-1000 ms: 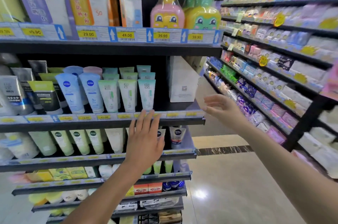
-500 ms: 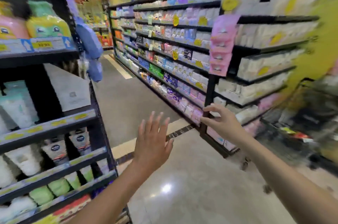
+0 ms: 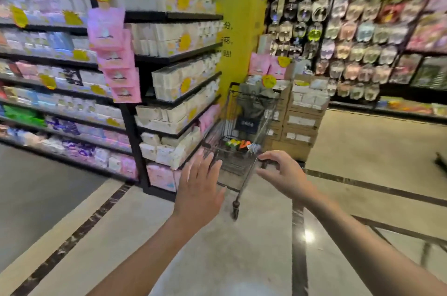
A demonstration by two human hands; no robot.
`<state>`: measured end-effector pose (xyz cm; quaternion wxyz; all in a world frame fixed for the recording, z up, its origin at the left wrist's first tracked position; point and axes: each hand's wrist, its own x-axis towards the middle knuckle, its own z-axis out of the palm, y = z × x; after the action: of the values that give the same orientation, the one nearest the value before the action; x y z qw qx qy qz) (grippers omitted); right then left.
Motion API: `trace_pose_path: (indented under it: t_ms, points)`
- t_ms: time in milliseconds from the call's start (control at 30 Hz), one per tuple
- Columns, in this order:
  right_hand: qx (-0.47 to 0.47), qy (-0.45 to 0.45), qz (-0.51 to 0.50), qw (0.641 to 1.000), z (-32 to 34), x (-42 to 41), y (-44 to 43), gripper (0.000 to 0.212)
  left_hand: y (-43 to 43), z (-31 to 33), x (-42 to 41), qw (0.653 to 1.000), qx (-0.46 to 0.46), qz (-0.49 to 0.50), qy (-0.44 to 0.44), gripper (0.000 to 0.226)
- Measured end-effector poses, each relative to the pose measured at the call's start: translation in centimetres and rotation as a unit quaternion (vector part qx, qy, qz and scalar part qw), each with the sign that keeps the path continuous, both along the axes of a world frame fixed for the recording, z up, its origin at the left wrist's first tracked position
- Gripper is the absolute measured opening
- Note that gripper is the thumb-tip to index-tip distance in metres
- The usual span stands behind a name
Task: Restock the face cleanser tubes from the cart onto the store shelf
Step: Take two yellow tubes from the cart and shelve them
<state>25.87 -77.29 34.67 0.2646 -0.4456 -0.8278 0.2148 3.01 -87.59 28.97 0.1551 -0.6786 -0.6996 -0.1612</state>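
A wire shopping cart (image 3: 235,162) stands on the pale tiled floor (image 3: 217,247) at the end of a black shelf unit (image 3: 179,58) stacked with white boxed goods, just in front of a yellow pillar (image 3: 242,29). Low in its basket lie a few small bright packs (image 3: 238,144) in green, orange and white. They are too blurred to read as cleanser tubes. Above them sits a dark bag (image 3: 244,124) with a pale label. Both of the person's arms reach forward toward the cart's near end. The left hand (image 3: 198,186) is flat, back to the camera, fingers straight and spread, holding nothing; its fingertips overlap the basket's near corner, though contact cannot be told. The right hand (image 3: 283,174) has its fingers loosely curved, thumb and forefinger apart, with nothing between them, close to the cart's near rim. To the cart's right stands a stack of cardboard cartons (image 3: 302,121). Strips of pink packets (image 3: 113,53) hang on the shelf unit's upright. The far wall carries rows of hanging slippers (image 3: 350,36).
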Motion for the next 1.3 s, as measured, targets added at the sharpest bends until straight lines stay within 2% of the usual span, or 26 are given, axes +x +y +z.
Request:
trace_pose_path:
  t_ms: [300,467,633,800,1000,1100,1300]
  points:
    - [-0.012,-0.048,-0.154,0.987,-2.0,10.0,16.3,0.043,25.1,-2.3,7.1,0.991,-0.047,-0.124,-0.012,0.073]
    - [-0.004,-0.123,-0.204,0.971,-4.0,13.3,22.6,0.058,34.2,-4.2,9.8,0.982,-0.086,-0.169,-0.013,0.072]
    - [0.010,-0.191,-0.219,0.957,-7.1,16.5,31.3,0.064,43.9,-6.8,12.6,0.974,-0.122,-0.190,-0.001,0.072]
    - [-0.020,-0.234,-0.204,0.950,-10.4,19.0,42.4,0.068,54.1,-10.1,14.2,0.971,-0.161,-0.174,0.002,0.073]
    - [-0.032,-0.297,-0.126,0.946,-12.6,19.7,56.2,0.069,64.4,-12.6,15.1,0.966,-0.224,-0.128,0.010,0.077]
    - [-0.039,-0.328,-0.078,0.941,-13.8,18.5,62.6,0.070,68.6,-13.7,14.6,0.964,-0.248,-0.096,0.015,0.078]
    - [-0.057,-0.325,-0.007,0.944,-16.4,13.4,74.3,0.072,77.0,-16.1,11.4,0.959,-0.282,-0.036,-0.014,0.078]
